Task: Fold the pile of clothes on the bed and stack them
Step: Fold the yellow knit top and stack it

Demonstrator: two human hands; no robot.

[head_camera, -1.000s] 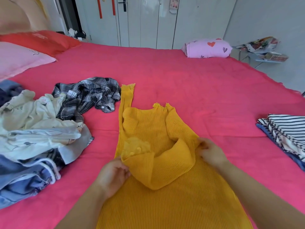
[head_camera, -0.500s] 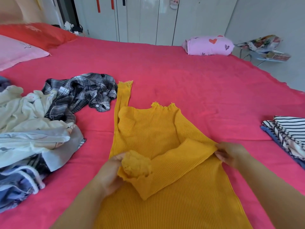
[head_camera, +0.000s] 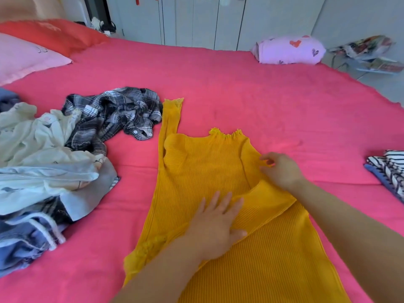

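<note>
Hem and lower body of yellow top [head_camera: 203,171] cut off by bottom edge. Middle of folded sleeve [head_camera: 266,202] hidden under left hand [head_camera: 216,226]; lace cuff [head_camera: 150,248] partly behind left forearm. Right hand [head_camera: 282,171] covers shoulder fold; cannot tell whether fingers pinch fabric or only rest on it. Both forearms run out at bottom edge. Pile of clothes [head_camera: 43,160] cut by left edge, lower garments buried. Striped stack [head_camera: 393,169] cut by right edge, item count unclear. Pink pillow [head_camera: 24,57] cut at left. Wardrobe [head_camera: 196,18] cut by top edge. Printed clutter [head_camera: 367,51] at upper right too blurred to identify.
</note>
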